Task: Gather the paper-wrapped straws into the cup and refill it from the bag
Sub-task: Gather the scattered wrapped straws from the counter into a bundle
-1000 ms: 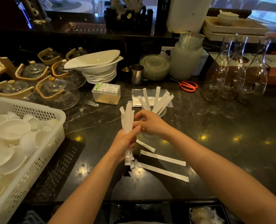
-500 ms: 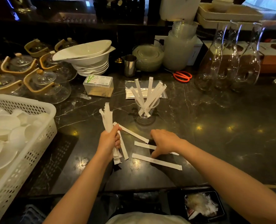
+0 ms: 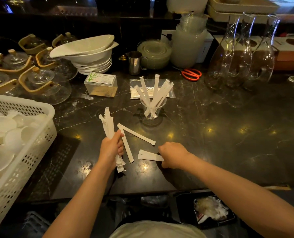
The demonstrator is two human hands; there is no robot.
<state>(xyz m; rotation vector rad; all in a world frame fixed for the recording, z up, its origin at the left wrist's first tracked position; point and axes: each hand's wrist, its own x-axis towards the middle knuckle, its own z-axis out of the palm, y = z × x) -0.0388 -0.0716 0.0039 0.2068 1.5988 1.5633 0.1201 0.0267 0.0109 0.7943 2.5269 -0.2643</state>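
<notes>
Left hand grips a bundle; right hand pinches two straws on the worktop. Two others lie loose. The cup is part-filled (bag untouched behind it).

A white perforated basket of white dishes is sitting left of the left hand. Beyond the hands, stacked white bowls, a clear toothpick box and a steel cup are standing. Orange-handled scissors and three glass carafes are resting beyond the right hand.

three carafes, one cup, one scissors
</notes>
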